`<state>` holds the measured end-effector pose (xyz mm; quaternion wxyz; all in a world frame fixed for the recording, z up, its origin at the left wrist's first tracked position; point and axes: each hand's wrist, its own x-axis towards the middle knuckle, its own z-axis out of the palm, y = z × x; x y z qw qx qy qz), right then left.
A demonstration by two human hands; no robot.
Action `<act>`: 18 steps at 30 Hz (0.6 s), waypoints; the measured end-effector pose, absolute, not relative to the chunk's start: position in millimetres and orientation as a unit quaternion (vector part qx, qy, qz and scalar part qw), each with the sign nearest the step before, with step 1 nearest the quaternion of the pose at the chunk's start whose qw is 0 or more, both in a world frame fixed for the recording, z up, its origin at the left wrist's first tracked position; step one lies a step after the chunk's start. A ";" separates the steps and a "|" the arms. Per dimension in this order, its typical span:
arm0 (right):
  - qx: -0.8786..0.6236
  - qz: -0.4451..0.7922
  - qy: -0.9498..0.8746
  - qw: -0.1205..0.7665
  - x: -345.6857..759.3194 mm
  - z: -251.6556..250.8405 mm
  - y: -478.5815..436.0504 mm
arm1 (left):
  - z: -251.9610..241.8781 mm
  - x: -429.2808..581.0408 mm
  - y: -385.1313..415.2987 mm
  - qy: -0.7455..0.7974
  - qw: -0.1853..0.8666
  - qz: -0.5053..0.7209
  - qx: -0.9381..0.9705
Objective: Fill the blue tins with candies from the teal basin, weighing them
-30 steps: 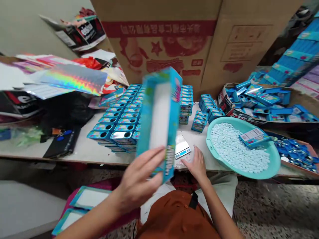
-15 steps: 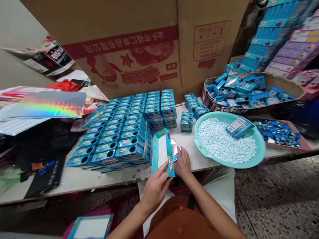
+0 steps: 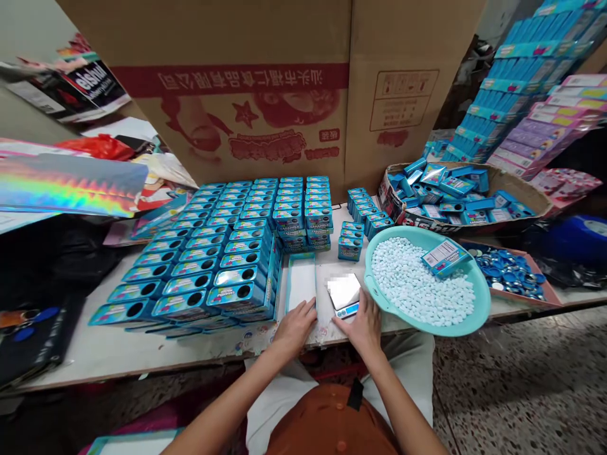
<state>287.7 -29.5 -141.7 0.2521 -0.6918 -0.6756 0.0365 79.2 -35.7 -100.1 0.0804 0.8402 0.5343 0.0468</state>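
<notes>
A shallow blue cardboard display tray [image 3: 301, 281] with a white inside lies flat on the table. My left hand [image 3: 296, 325] is closed over its near end, which the fingers partly hide. To its right lies a small digital pocket scale [image 3: 345, 294] with a shiny weighing plate and a lit display. My right hand [image 3: 364, 323] touches the scale's near right corner, thumb along the front and fingers spread at the side. Left of the tray stand stacked rows of small blue tins [image 3: 222, 253] with round holes on top. Further right, a turquoise basin [image 3: 481, 297] holds white candies and one blue tin.
Small groups of tins [image 3: 349, 243] stand behind the scale. A cut-down carton [image 3: 396, 202] holds loose tins, and a pink tray [image 3: 550, 292] holds blue caps. A large cardboard box [image 3: 265, 38] blocks the back. Papers and a black bag [image 3: 85, 272] lie left.
The tray, tilted up between my hands before, now lies flat beside the tins. My right hand has shifted to the scale's corner, and the scale is now fully uncovered. The view has turned slightly.
</notes>
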 end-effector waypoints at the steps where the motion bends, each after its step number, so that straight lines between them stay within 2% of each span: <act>1: -0.689 0.035 -0.677 0.256 288.5 -142.2 -29.8 | -102.8 77.4 -31.5 0.548 0.090 0.035 0.831; 8: -0.651 0.048 -0.695 0.300 300.2 -150.7 -32.6 | -101.0 70.9 -26.4 0.604 0.092 0.022 0.791; 12: -0.629 0.049 -0.700 0.335 309.9 -153.4 -38.0 | -80.6 81.5 -22.6 0.588 0.052 0.080 0.803; 18: -0.546 0.036 -0.756 0.360 333.0 -141.9 -62.7 | -44.1 141.2 55.3 0.531 -0.002 0.163 0.832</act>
